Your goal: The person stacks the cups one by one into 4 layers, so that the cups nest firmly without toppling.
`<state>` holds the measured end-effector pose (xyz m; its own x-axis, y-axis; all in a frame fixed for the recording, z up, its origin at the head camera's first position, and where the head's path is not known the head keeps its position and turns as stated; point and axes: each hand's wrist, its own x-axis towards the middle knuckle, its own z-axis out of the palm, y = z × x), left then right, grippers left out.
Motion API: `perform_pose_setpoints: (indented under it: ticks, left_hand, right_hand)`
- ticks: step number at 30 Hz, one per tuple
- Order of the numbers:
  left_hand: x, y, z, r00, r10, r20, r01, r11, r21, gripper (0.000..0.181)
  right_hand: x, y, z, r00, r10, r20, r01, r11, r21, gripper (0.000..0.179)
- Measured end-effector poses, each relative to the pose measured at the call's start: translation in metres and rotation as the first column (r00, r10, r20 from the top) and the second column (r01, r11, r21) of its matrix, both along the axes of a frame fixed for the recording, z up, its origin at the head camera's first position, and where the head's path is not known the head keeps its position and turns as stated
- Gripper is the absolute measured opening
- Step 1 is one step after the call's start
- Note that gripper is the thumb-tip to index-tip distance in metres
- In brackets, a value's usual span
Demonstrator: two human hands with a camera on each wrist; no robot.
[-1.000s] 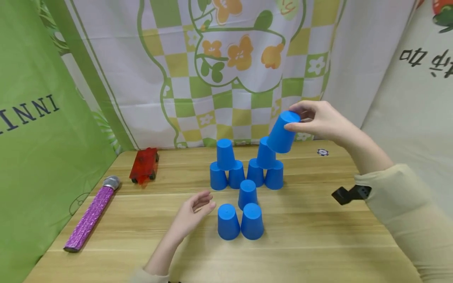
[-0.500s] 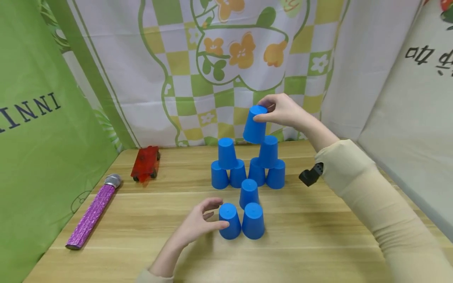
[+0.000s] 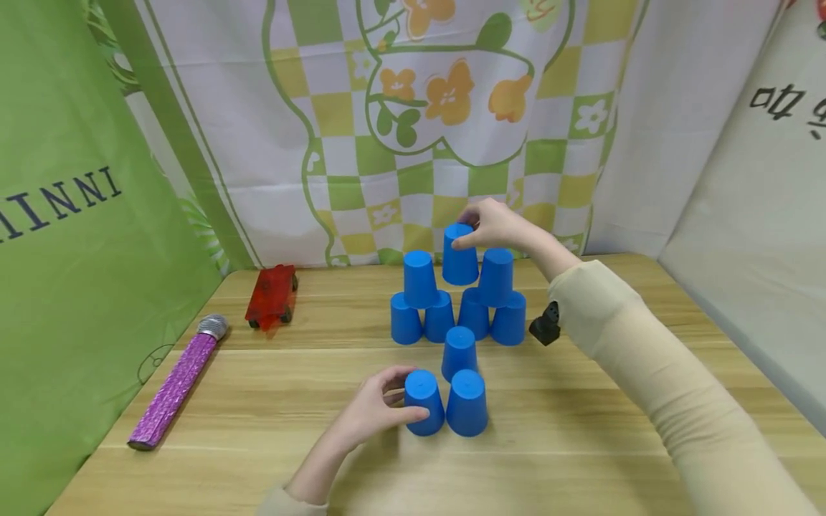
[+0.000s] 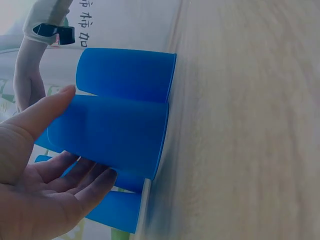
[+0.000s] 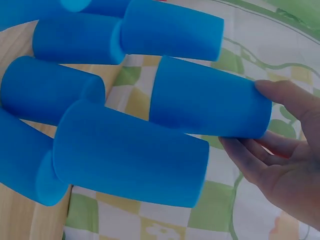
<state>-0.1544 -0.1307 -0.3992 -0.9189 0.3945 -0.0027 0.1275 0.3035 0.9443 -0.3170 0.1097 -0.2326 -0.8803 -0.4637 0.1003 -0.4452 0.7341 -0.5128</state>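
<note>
Pinching the held cup (image 3: pixel 460 266) near its narrow top, your R hand (image 3: pixel 495 223) has it upside down, approx. betw. the far upper cups (image 3: pixel 420 281). Prob. light, thin, slick plastic: squeeze gently up there. L hand (image 3: pixel 372 410) curves round the near left cup (image 3: pixel 426 390); can't tell if gripping.

Head view: right hand (image 3: pixel 495 223), some fingertips hidden behind the raised cup (image 3: pixel 461 264); left sleeve (image 3: pixel 293 503) cut by bottom edge; right-wall lettering (image 3: pixel 784 102) cut by right edge.
</note>
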Motion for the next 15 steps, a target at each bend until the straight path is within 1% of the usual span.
perform_pose_setpoints:
  ticks: [6,10,15]
  left_hand:
    - [0.001,0.003,0.001,1.000,0.013,-0.002,-0.013,1.000,-0.002,0.058]
    - [0.000,0.003,0.000,1.000,0.026,-0.004,-0.026,1.000,0.001,0.057]
    - [0.001,0.004,0.000,0.999,0.033,-0.008,-0.033,0.999,0.003,0.056]
  right_hand:
    - [-0.002,-0.006,-0.009,0.998,0.025,0.054,-0.029,0.996,0.081,0.049]
    - [-0.001,-0.010,-0.011,0.997,0.031,0.065,-0.040,0.990,0.132,0.048]
    - [-0.001,-0.013,-0.012,0.997,0.036,0.070,-0.047,0.986,0.161,0.048]
